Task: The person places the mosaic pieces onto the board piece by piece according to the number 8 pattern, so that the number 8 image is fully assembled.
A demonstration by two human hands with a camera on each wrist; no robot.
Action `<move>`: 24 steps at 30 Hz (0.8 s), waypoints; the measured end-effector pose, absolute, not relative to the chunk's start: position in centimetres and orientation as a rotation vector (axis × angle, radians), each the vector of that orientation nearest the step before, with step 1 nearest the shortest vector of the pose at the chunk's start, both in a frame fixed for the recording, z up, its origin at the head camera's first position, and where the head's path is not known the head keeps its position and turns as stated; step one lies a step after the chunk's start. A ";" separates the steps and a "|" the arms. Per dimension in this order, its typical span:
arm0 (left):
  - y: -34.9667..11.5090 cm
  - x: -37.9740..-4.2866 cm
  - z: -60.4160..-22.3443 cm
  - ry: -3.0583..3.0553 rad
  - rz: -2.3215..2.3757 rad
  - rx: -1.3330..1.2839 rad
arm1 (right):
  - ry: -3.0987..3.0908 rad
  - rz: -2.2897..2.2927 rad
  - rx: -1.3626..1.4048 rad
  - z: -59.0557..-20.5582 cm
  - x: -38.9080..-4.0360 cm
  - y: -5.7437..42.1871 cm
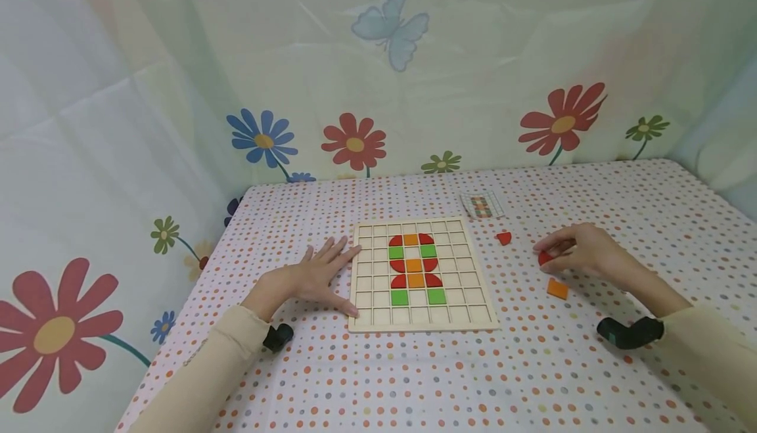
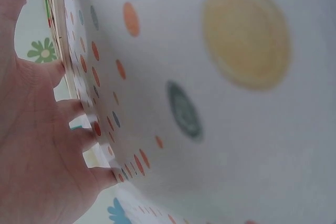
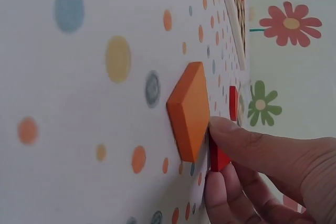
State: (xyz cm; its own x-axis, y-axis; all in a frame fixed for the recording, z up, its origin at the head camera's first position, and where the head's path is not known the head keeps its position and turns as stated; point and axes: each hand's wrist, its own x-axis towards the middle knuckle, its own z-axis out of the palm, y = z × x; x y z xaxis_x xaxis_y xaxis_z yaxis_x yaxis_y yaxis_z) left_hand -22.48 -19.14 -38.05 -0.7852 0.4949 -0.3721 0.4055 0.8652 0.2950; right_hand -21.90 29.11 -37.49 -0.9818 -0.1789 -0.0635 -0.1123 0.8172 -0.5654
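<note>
A light wooden grid board point(image 1: 378, 318) lies on the table, with red quarter-round, orange square and green square pieces set in its middle columns. My left hand point(image 1: 316, 276) is spread flat beside the board, its fingertips and thumb touching the left edge. Off to the right, my right hand point(image 1: 591, 255) pinches a red rounded piece point(image 3: 217, 155) between thumb and fingers, at the tabletop. Just nearer than that hand lies an orange square tile point(image 1: 557, 288). Another red rounded piece point(image 1: 504, 238) lies between the board and my right hand.
A small printed pattern card point(image 1: 481, 205) lies behind the board's right corner. The table has a dotted cloth point(image 1: 378, 380). A flowered curtain point(image 1: 473, 91) hangs behind it and on the left. Dark wrist-worn devices sit below both hands.
</note>
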 end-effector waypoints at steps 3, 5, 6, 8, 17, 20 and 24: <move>-19.2 -22.5 -38.1 2.600 0.254 0.649 | 2.906 -0.912 -0.248 -37.5 -21.6 29.0; -19.2 -22.5 -38.1 2.605 0.243 0.644 | 2.919 -0.922 -0.258 -37.5 -21.6 28.9; -19.2 -22.5 -38.1 2.605 0.244 0.645 | 2.927 -0.924 -0.255 -37.5 -21.5 28.8; -19.2 -22.6 -38.1 2.604 0.248 0.648 | 2.939 -0.927 -0.251 -37.6 -21.5 28.8; -19.3 -22.5 -38.3 2.598 0.252 0.643 | 2.965 -0.939 -0.324 -38.1 -21.5 28.6; -19.2 -22.5 -38.2 2.596 0.249 0.645 | 2.952 -0.929 -0.307 -38.1 -21.3 28.5; -19.0 -22.5 -38.1 2.598 0.248 0.654 | 2.930 -0.927 -0.267 -37.9 -21.1 28.4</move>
